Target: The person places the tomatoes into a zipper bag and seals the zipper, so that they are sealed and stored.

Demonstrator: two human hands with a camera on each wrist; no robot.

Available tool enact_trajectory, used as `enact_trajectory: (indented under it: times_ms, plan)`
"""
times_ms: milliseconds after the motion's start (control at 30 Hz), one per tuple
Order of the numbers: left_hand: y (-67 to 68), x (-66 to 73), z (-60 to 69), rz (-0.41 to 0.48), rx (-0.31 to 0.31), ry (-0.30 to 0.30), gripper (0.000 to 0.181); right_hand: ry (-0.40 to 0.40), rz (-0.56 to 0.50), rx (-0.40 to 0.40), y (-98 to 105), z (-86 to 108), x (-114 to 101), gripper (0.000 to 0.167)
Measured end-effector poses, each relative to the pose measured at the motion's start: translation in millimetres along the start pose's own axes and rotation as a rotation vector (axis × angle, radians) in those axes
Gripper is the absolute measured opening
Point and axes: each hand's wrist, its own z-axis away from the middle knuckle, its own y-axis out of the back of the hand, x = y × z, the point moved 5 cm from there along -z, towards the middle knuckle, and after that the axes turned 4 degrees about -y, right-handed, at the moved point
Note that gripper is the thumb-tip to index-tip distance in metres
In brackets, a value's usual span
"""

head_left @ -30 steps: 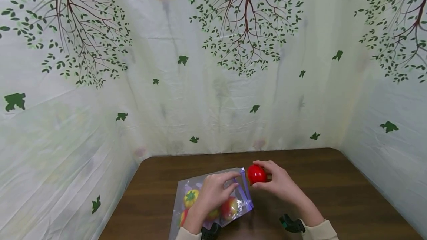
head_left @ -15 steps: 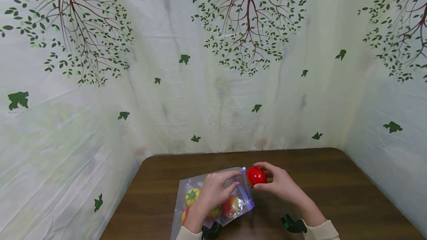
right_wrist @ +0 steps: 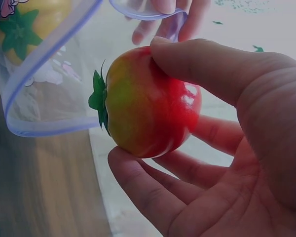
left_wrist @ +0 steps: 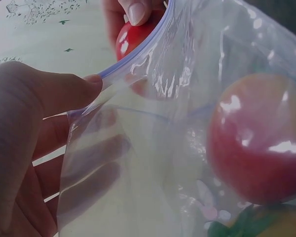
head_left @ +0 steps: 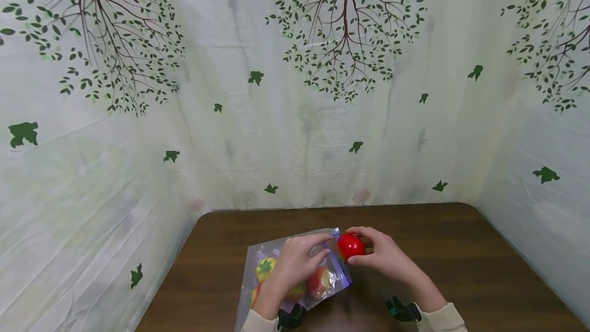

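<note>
A clear bag with a purple zip edge (head_left: 342, 270) lies on the table; inside are a yellow piece with a green top (head_left: 265, 269) and a red-yellow round fruit (head_left: 319, 283), among others. My left hand (head_left: 295, 265) pinches the bag's rim, thumb outside and fingers behind the film in the left wrist view (left_wrist: 44, 108). My right hand (head_left: 387, 255) grips a red tomato-like fruit (head_left: 351, 247) at the bag's mouth. In the right wrist view the fruit (right_wrist: 150, 103) points its green leafy top toward the parted zip edges (right_wrist: 49, 131).
The brown wooden table (head_left: 438, 250) extends to both sides and behind the hands. A pale cloth wall (head_left: 304, 168) with printed trees and leaves stands behind it and at both sides. Dark straps with cameras sit on both wrists.
My right hand has moved the red fruit slightly left and down, closer to the bag's mouth. The left hand keeps its hold on the rim.
</note>
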Motion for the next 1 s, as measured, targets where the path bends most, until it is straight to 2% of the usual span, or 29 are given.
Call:
enact_trajectory:
  times_ms: [233, 667, 1000]
  plan:
    - [0.9, -0.5, -0.4, 0.018, 0.000, 0.015, 0.030, 0.006, -0.019, -0.068, -6.4, -3.7, 1.9, 0.062]
    - [-1.4, 3.0, -0.2, -0.027, 0.041, -0.051, 0.028, 0.028, 0.007, -0.150, -20.6, -6.3, 9.6, 0.058]
    - [-3.4, 6.2, -1.4, -0.011, 0.031, -0.039, 0.027, 0.055, -0.010, -0.196, -35.2, -9.8, 17.5, 0.050]
